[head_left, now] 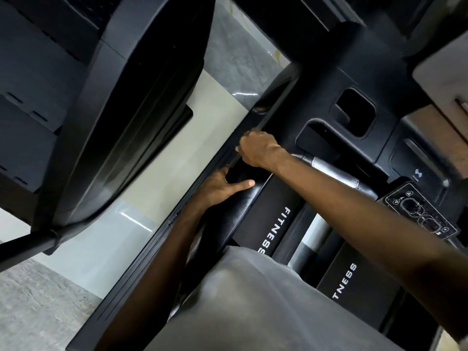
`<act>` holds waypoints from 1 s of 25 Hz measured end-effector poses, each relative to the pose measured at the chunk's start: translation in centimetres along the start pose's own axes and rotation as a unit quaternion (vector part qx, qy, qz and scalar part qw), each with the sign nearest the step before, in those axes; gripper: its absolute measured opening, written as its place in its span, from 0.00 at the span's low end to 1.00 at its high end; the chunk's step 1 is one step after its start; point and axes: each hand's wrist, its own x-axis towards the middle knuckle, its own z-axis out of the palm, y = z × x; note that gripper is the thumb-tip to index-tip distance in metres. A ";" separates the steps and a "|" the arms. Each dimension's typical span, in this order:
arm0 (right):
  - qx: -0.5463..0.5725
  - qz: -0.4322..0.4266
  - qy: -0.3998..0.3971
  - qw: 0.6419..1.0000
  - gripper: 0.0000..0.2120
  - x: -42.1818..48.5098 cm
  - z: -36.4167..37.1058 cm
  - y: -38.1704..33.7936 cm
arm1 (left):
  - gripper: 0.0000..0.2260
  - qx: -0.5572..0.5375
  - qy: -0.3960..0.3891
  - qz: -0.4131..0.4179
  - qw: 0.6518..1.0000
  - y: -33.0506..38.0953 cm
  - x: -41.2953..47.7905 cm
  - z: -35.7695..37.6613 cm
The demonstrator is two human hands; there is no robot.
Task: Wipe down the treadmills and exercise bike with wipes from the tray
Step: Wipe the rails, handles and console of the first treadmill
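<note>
I am leaning over a black treadmill [276, 224] marked FITNESS. My left hand [220, 187] grips its black padded side handrail [243, 198], thumb stretched along the top and fingers wrapped round the far side. Just beyond it, my right hand [258, 148] lies knuckles up on the same rail where it meets the console, fingers curled under. A small pale edge, which looks like the wipe [237, 149], shows at its fingertips; the rest is hidden by the hand. No tray is in view.
The console has a cup-holder recess [354, 112], a silver pulse grip [334, 171] and a button panel [420, 214]. A second black machine [126, 97] stands close on the left, across a strip of pale tiled floor [152, 188]. My grey shirt [253, 300] fills the bottom.
</note>
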 end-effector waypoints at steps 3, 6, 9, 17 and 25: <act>-0.046 -0.030 -0.081 0.995 0.19 1.5 -0.5 -1.6 | 0.41 -0.028 -0.011 -0.010 0.999 -1.1 0.3 -0.1; -0.039 -0.009 -0.060 0.997 0.15 1.9 -0.7 -1.0 | 0.37 -0.034 -0.014 -0.005 0.999 -1.2 0.5 -0.4; -0.004 0.027 0.028 0.999 0.15 0.8 -0.6 1.6 | 0.31 -0.049 -0.015 0.022 0.998 -1.1 0.6 -0.3; 0.250 0.123 0.289 0.916 0.25 -7.4 5.8 5.8 | 0.36 0.036 0.025 0.128 0.991 0.9 0.1 0.2; 0.325 0.141 0.317 0.880 0.15 -7.5 4.9 8.7 | 0.37 0.138 0.096 0.138 0.976 4.5 -0.2 3.6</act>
